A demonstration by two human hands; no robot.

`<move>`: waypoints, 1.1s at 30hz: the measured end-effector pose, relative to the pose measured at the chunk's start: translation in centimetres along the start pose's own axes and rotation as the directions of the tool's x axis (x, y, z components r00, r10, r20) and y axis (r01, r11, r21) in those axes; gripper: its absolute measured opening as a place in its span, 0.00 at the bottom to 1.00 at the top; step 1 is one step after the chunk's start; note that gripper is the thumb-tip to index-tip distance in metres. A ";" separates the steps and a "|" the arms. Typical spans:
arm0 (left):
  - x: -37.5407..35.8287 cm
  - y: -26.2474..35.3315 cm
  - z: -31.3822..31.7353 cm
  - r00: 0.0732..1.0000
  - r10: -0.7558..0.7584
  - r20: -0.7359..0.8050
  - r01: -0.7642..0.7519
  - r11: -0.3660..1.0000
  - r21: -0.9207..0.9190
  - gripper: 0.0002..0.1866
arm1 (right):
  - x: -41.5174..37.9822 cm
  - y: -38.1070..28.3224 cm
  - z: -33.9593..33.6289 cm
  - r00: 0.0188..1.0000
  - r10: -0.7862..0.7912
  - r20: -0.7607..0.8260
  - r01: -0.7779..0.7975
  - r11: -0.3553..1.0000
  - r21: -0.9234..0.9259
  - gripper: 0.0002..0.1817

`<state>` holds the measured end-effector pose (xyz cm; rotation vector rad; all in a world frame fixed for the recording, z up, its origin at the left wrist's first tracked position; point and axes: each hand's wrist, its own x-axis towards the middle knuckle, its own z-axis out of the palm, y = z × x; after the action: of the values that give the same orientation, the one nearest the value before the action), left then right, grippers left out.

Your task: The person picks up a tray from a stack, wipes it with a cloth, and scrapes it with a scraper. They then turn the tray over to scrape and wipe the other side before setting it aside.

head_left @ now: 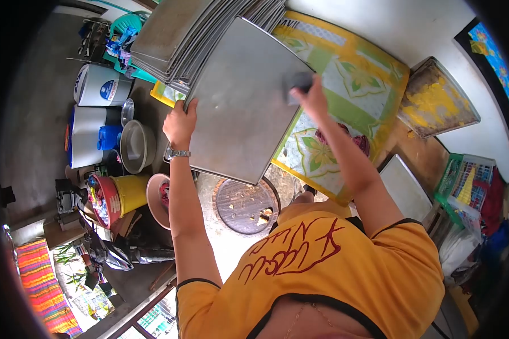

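A flat metal baking tray (pixel 240 104) is tilted up in front of me, leaning by the stacked trays. My left hand (pixel 180 125), with a metal watch at the wrist, grips its left edge, thumb over the rim. At the tray's right side my right hand (pixel 314 101) is closed around a dark block-like thing (pixel 300 83). Motion blurs that thing over the tray surface, and I cannot tell its exact kind. Behind lies a tall stack of similar baking trays (pixel 178 37) on a table with a yellow and green patterned cover (pixel 365 73).
A dark red bundle (pixel 356 141) lies on the table. A yellow-stained tray (pixel 438 99) leans by the right wall, near a green crate (pixel 464 181). Left on the floor stand a yellow bucket (pixel 133 195), a pink basin (pixel 157 203) and a grey basin (pixel 137 147). Below is a round lid (pixel 246 206).
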<state>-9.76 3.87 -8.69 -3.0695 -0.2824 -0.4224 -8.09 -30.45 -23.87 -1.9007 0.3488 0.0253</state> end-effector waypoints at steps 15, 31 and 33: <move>-0.4 3.2 -5.6 0.954 0.168 -0.246 -0.157 0.986 0.063 0.23 | -13.6 6.2 -10.2 0.715 -0.534 0.452 0.675 0.359 -0.645 0.29; -3.0 6.2 -7.0 0.884 0.283 -0.371 -0.232 0.956 0.178 0.21 | -10.0 9.4 0.7 0.797 -0.604 -0.017 0.396 0.543 -0.741 0.26; -2.9 6.4 -6.8 0.867 0.304 -0.395 -0.243 0.950 0.197 0.21 | -15.3 7.4 6.1 0.814 -0.537 0.221 0.542 0.567 -0.620 0.29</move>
<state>-13.12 -3.30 -3.00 -2.7226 0.1349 -0.9762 -23.60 -23.62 -29.93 -2.6555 -0.3340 -0.2991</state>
